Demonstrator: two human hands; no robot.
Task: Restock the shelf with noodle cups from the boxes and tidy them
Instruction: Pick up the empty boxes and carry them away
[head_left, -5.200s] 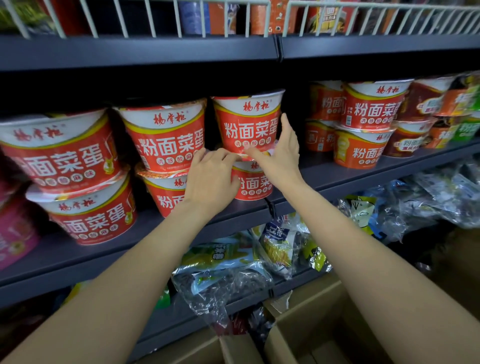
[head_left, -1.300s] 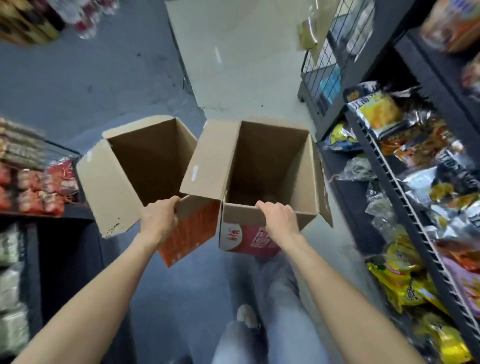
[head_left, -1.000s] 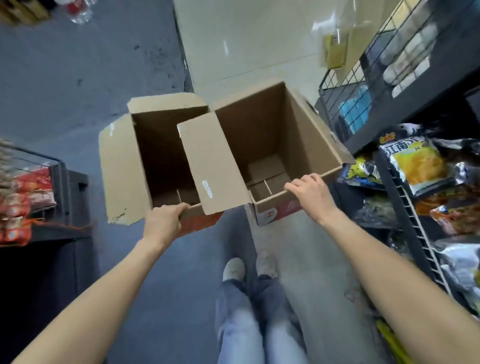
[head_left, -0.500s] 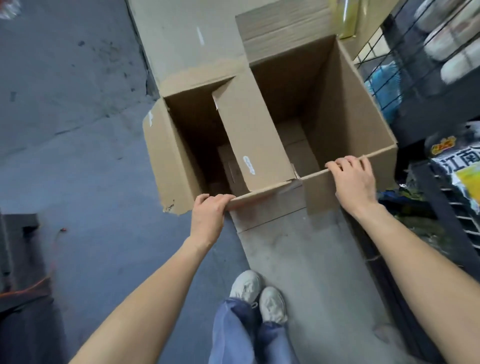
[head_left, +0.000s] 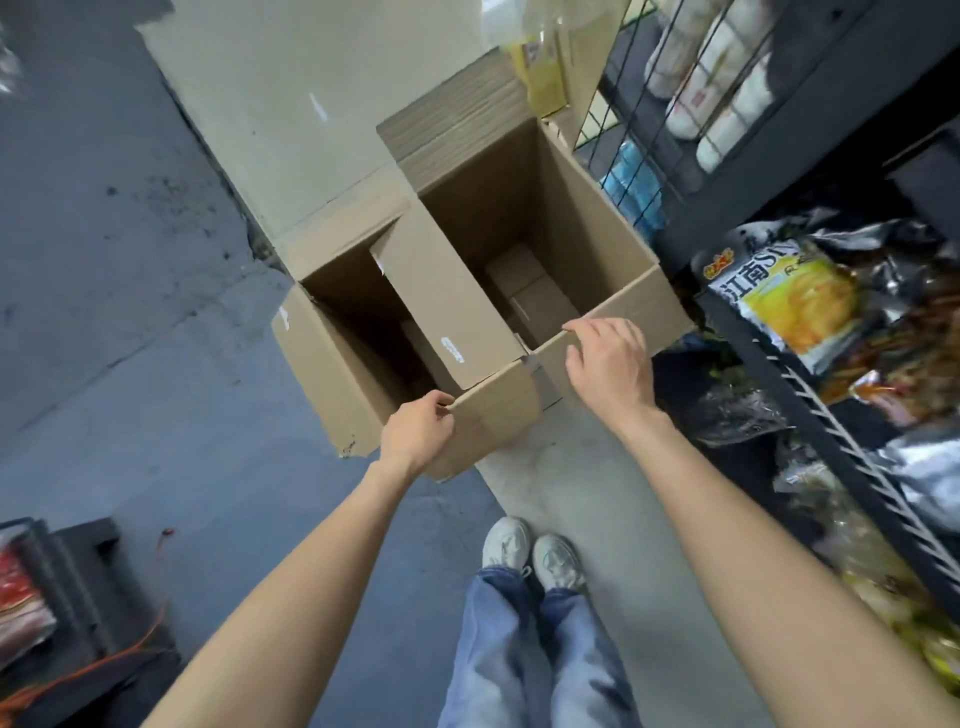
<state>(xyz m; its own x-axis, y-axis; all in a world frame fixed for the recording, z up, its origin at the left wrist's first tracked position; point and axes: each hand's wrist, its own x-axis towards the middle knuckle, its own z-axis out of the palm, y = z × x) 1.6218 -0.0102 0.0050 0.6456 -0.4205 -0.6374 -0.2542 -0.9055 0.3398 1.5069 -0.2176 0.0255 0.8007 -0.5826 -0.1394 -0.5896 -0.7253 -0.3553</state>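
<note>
Two open brown cardboard boxes stand side by side on the floor in front of me. The left box (head_left: 322, 364) and the right box (head_left: 597, 208) hold no noodle cups that I can see, only cardboard pieces at the bottom. My left hand (head_left: 415, 436) pinches the near top edge of the left box. My right hand (head_left: 610, 366) rests at the near rim of the right box, with fingers relaxed and fingertips touching the edge. A flap (head_left: 447, 296) stands between the two boxes.
A dark wire shelf with snack bags (head_left: 789, 306) runs along the right. A wire rack (head_left: 675, 104) of white packs stands beyond it. Flat cardboard (head_left: 457, 114) lies behind the right box. My feet (head_left: 530, 551) are close behind the boxes. A low shelf (head_left: 67, 582) and an orange cable (head_left: 130, 649) sit at bottom left.
I carried both boxes away from the noodle shelf and lowered them to the floor. In the last half second my right fingers have loosened from the rim; my left hand still holds its edge.
</note>
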